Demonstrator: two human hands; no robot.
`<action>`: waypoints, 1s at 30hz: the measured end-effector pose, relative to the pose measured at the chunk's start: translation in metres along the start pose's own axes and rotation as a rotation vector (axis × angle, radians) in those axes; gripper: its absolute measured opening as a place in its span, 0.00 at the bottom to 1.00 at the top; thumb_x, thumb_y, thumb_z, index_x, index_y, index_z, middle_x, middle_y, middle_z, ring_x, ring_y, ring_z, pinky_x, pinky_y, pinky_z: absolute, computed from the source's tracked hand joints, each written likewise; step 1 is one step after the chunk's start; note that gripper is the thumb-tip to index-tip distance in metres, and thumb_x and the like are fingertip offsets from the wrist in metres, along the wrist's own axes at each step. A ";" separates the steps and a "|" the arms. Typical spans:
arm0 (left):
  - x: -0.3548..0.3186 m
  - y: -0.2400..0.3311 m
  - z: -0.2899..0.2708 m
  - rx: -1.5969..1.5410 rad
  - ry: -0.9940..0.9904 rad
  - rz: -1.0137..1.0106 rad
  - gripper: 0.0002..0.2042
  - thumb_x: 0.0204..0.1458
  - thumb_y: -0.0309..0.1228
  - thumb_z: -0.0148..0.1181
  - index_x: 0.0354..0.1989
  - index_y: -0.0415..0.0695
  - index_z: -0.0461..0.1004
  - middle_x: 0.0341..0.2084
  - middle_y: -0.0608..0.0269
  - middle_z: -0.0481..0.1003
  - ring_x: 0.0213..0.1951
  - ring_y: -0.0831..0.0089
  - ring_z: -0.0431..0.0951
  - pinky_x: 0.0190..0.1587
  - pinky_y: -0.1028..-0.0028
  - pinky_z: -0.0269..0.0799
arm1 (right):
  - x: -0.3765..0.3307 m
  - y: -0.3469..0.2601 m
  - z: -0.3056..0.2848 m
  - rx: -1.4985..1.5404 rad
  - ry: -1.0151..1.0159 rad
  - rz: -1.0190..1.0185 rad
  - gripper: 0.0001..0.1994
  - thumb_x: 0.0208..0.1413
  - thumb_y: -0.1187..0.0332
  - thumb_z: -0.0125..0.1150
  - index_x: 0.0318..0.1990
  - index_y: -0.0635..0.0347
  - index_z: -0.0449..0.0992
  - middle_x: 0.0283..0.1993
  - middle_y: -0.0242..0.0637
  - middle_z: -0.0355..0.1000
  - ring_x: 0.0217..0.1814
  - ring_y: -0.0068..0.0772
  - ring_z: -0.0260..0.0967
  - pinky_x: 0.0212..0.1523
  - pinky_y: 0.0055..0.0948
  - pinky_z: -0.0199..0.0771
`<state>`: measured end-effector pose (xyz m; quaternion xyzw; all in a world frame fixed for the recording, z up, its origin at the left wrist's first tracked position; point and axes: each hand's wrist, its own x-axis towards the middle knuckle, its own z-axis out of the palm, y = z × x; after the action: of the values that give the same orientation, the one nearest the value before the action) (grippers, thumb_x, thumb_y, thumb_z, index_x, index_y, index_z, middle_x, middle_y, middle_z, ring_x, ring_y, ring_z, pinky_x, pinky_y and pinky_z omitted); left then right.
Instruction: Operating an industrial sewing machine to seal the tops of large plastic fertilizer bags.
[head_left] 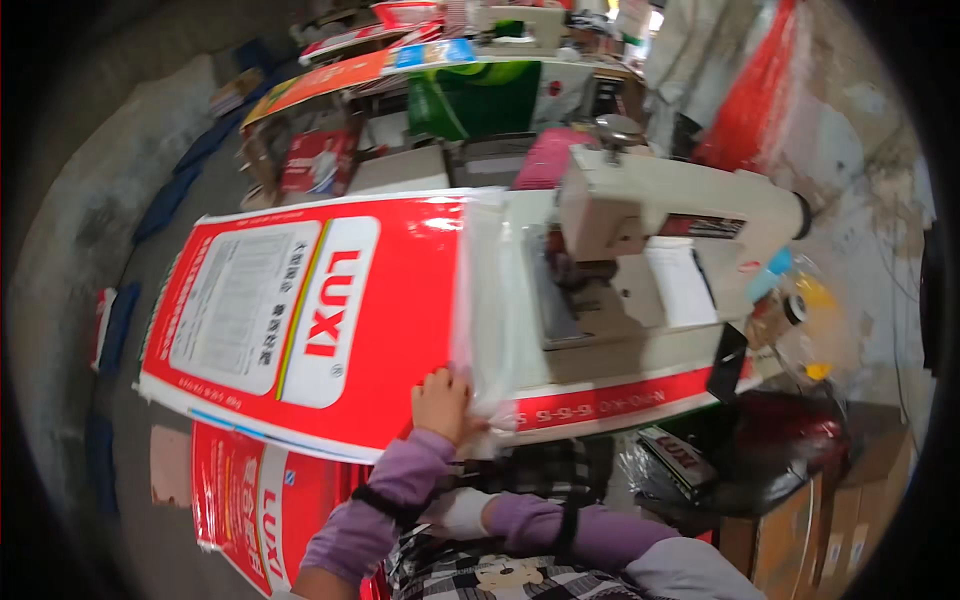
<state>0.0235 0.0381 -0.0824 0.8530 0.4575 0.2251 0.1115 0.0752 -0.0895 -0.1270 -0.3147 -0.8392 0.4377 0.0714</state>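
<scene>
A large red and white printed plastic sack (410, 300) lies flat across the sewing table, its clear, see-through edge toward the sewing machine (680, 200). My left hand (440, 405) is on the sack's near right corner, fingers bent over the material beside that edge. Close to my body, my right hand (460, 515) appears pale, perhaps gloved; it is partly behind my left forearm, and its fingers are hidden. Purple sleeves with dark bands cover both forearms. The sewing machine's head and needle area stand just right of the sack's edge.
More red printed sacks (235, 490) hang or lie below the table at left. Cardboard boxes (790, 540) and a dark plastic bag (770, 440) sit at lower right. A yellow item and a thread cone (795, 308) are behind the machine. Another worktable (330, 85) stands farther back.
</scene>
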 end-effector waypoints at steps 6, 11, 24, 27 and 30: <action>0.015 -0.043 0.028 -0.733 -0.130 -0.226 0.05 0.45 0.26 0.66 0.25 0.40 0.76 0.21 0.61 0.74 0.26 0.75 0.73 0.31 0.75 0.68 | -0.107 0.050 -0.085 0.131 0.832 0.106 0.13 0.55 0.59 0.54 0.40 0.58 0.76 0.36 0.47 0.75 0.38 0.43 0.75 0.41 0.38 0.73; 0.010 -0.033 0.007 -0.784 -0.097 -0.095 0.06 0.53 0.26 0.59 0.28 0.37 0.75 0.23 0.67 0.73 0.29 0.81 0.70 0.32 0.79 0.66 | -0.046 0.077 -0.124 -0.255 0.893 0.286 0.11 0.56 0.64 0.53 0.39 0.60 0.77 0.32 0.46 0.74 0.34 0.46 0.72 0.38 0.36 0.72; -0.013 -0.042 -0.050 -1.253 0.152 -0.261 0.10 0.61 0.31 0.51 0.34 0.37 0.73 0.29 0.65 0.74 0.31 0.78 0.72 0.38 0.77 0.68 | -0.004 0.004 -0.132 0.100 1.018 0.063 0.16 0.45 0.57 0.67 0.33 0.62 0.76 0.30 0.40 0.74 0.36 0.38 0.75 0.42 0.37 0.73; -0.013 -0.048 -0.026 -1.333 0.179 -0.436 0.12 0.56 0.32 0.54 0.44 0.36 0.72 0.41 0.56 0.75 0.44 0.64 0.75 0.48 0.68 0.70 | 0.028 -0.004 -0.122 0.762 1.138 0.121 0.08 0.45 0.72 0.67 0.32 0.63 0.75 0.32 0.37 0.73 0.34 0.24 0.71 0.37 0.24 0.71; -0.022 -0.051 -0.026 -0.249 -0.147 -0.276 0.19 0.49 0.30 0.57 0.51 0.41 0.69 0.38 0.54 0.77 0.41 0.65 0.78 0.45 0.66 0.72 | 0.036 0.005 -0.111 0.691 1.158 -0.009 0.06 0.48 0.74 0.65 0.32 0.65 0.74 0.33 0.37 0.74 0.35 0.25 0.72 0.37 0.25 0.72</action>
<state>-0.0367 0.0475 -0.0862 0.7758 0.5295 0.1995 0.2791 0.0929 0.0105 -0.0686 -0.4540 -0.4786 0.4414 0.6083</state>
